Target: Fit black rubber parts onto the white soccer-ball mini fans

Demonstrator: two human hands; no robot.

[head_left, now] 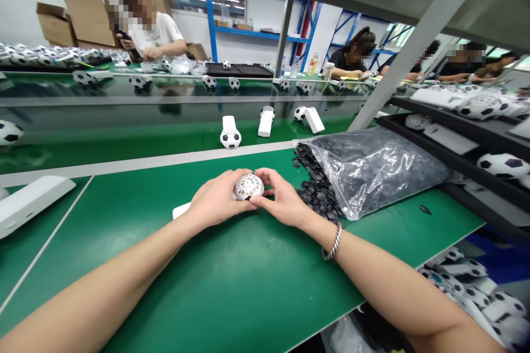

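Observation:
My left hand (219,197) is closed around a white handheld fan (249,186), whose round openwork head faces up. Its handle (181,210) shows past my left wrist, near the green tabletop. Fingers and thumb of my right hand (281,198) are bent against the right side of the same head. A small dark spot shows by the right thumb tip; whether it is a loose piece I cannot tell. Just right of this hand, small flat black pieces (321,193) spill from a clear plastic bag (381,168).
Football-patterned fans (230,138) lie on the green conveyor (165,146) ahead. Black trays (447,127) with fans are stacked at right, beside a slanted metal post (418,49). A white fan body (35,204) lies at left. Several people (155,33) work across the line.

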